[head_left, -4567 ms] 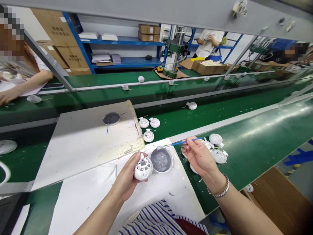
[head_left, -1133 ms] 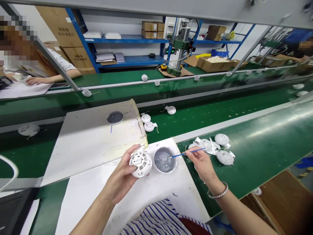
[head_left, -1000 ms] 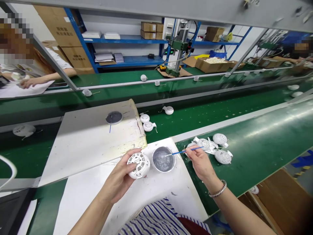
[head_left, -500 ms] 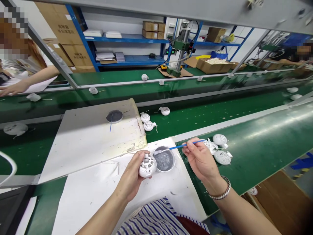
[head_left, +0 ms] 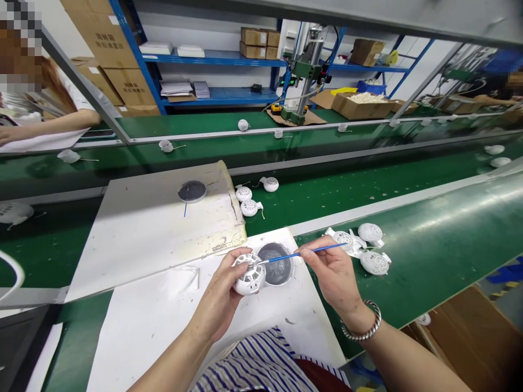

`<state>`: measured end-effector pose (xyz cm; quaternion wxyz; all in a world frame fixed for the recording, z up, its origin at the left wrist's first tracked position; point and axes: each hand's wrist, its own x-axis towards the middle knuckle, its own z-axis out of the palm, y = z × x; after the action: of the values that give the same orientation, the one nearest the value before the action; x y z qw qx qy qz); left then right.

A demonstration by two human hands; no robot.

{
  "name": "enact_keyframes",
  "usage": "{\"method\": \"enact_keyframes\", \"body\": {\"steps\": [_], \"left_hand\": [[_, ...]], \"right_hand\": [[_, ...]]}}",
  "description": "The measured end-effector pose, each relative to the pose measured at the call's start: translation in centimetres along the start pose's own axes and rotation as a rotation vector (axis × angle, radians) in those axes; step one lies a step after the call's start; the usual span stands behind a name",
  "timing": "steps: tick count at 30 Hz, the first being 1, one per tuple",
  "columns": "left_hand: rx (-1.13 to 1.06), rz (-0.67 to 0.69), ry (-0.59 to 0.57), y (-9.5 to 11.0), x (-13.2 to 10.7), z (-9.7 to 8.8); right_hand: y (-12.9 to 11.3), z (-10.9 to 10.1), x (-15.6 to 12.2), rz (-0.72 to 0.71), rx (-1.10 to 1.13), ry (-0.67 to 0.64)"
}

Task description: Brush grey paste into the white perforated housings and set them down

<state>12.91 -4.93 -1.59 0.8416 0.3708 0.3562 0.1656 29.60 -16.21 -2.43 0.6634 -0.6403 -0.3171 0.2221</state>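
My left hand (head_left: 223, 288) is closed round a white round plastic housing (head_left: 250, 279) with a slotted, grille-like face turned up. Between thumb and fingers, my right hand (head_left: 330, 272) pinches a thin blue paintbrush (head_left: 304, 252). The brush's pale tip meets the housing's top near my left thumb; whether it presses on it I cannot tell. Just behind the housing sits a round dish of grey paste (head_left: 280, 267), partly covered by the brush. Beyond my right hand several similar white housings (head_left: 373, 262) lie on the green bench.
A white board (head_left: 163, 223) on the left carries a second grey dish (head_left: 192, 191) with a brush. More housings (head_left: 249, 207) lie on the green conveyor (head_left: 327, 188). A metal frame bar (head_left: 368, 22) crosses overhead. Another person's arm (head_left: 61, 125) is at the far left.
The brush has left the grey dish and moved left onto the housing, my right hand shifting with it. The housing has turned slightly in my left hand. Parts on the belts have shifted.
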Motion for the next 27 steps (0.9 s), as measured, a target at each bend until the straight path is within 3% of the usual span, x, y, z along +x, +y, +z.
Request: {"method": "enact_keyframes", "body": {"steps": [15, 21, 27], "left_hand": [[-0.011, 0.086, -0.066, -0.2, -0.4, 0.1], [-0.045, 0.106, 0.004, 0.6, 0.0, -1.2], [0.003, 0.115, 0.002, 0.6, -0.4, -1.0]], "right_hand": [[-3.2, -1.5, -0.5, -0.251, -0.121, -0.034], [-4.9, -3.3, 0.2, -0.546, -0.094, 0.261], [-4.4, -2.7, 0.1, -0.485, -0.087, 0.205]]}}
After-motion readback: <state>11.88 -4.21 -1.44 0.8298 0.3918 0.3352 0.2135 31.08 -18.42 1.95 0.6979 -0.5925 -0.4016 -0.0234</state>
